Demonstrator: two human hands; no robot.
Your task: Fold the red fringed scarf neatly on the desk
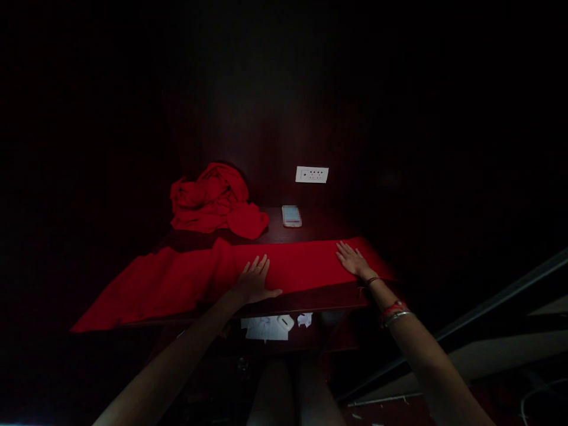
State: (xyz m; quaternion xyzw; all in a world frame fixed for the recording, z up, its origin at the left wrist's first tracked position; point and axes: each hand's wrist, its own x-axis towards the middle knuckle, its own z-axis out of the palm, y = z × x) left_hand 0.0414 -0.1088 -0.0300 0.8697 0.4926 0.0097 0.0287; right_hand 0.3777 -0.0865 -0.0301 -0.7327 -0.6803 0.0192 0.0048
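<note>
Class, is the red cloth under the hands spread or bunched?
Spread: the red cloth lies smooth between the left hand and right hand, wrinkled farther left. Whether doubled, I cannot tell.

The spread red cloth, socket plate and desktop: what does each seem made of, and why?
Spread red cloth: probably fabric, matt; it lies in soft folds without shine.
Socket plate: likely smooth white plastic, from its even colour and crisp edges.
Desktop: perhaps dark wood or laminate with a faint sheen; dim light leaves this open.
</note>
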